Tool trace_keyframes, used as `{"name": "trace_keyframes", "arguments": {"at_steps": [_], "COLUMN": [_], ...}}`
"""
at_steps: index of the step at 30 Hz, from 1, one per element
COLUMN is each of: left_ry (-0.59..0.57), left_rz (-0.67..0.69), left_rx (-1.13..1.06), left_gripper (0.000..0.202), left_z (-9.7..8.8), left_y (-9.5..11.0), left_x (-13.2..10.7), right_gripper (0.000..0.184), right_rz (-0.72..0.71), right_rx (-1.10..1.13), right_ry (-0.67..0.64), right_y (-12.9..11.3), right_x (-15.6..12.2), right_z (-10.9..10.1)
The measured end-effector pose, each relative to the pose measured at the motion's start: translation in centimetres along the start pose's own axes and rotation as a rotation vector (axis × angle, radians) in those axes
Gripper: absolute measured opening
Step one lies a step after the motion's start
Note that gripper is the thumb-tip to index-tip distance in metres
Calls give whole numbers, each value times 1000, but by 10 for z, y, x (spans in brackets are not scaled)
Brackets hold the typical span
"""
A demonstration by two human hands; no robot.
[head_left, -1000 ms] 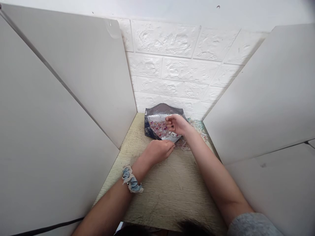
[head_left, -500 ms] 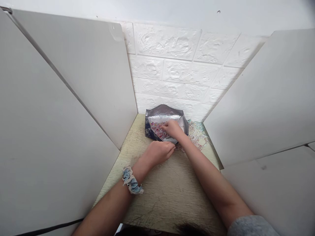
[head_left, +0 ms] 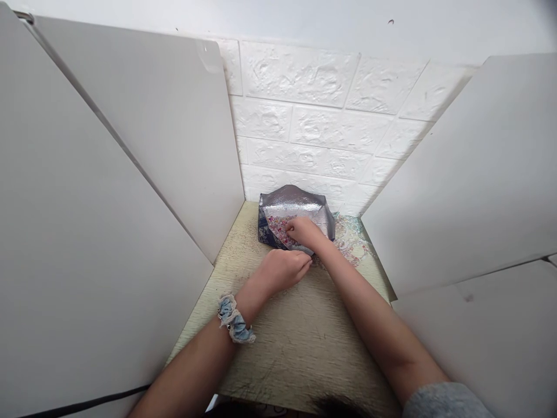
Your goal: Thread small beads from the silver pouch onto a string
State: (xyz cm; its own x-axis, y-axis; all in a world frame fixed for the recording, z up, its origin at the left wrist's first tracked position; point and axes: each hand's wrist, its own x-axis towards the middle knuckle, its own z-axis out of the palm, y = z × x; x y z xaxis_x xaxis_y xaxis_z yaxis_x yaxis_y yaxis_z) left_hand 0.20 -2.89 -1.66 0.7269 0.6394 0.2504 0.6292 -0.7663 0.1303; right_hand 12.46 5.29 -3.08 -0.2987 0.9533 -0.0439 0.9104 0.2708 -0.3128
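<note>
A silver-lined bag [head_left: 293,198] with a dark blue patterned outside stands open against the back wall. Pink and red beads [head_left: 278,226] lie inside it. My right hand [head_left: 307,233] reaches over the bag's mouth, fingers pinched together just above the beads; whatever they hold is too small to make out. In front of the bag's near edge, my left hand [head_left: 285,270] is closed, its fingertips curled near the bag's lower right corner. What it holds, if anything, is hidden. A blue and white scrunchie [head_left: 236,319] circles my left wrist.
Strands of small clear, pink and teal beads [head_left: 353,238] lie right of the bag on the pale wooden tabletop [head_left: 300,348]. Light grey panels [head_left: 143,116] rise on the left, and another panel [head_left: 470,174] on the right. White brick-patterned wall [head_left: 313,125] closes the back.
The whole view has shifted slightly. My right hand stays over the beads with its fingers pinched a little differently; my left hand keeps its place at the bag's near edge.
</note>
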Motion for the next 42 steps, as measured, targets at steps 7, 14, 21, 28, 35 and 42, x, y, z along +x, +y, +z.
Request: {"name": "trace_keyframes", "arguments": {"at_steps": [7,14,21,28,35,42], "left_ry": [-9,28,15,19,18,21], "left_rz": [-20,-5,-10,6,10,7], "left_rx": [4,-21,-25,-10,-21,-22], "left_gripper": [32,32,31,32,33,33], "left_z": [-2,2,0,0,2,2], "left_y": [1,0,1,0,-1,-1], "left_x": [0,0,1,0,-1,-1], "right_gripper": [15,10,20,27,20,19], "right_rz": [220,343,368,237,36,11], "right_rx": [1126,2249,2007,509,10,-54], "right_ry": [-44,-125,84,100,-17,-54], "right_y": [2,13,13,15,10,11], "right_x": [-3,-6,-6,-6,-6,-4], "right_z": [-18,-41,-38,-25,-16,-15]}}
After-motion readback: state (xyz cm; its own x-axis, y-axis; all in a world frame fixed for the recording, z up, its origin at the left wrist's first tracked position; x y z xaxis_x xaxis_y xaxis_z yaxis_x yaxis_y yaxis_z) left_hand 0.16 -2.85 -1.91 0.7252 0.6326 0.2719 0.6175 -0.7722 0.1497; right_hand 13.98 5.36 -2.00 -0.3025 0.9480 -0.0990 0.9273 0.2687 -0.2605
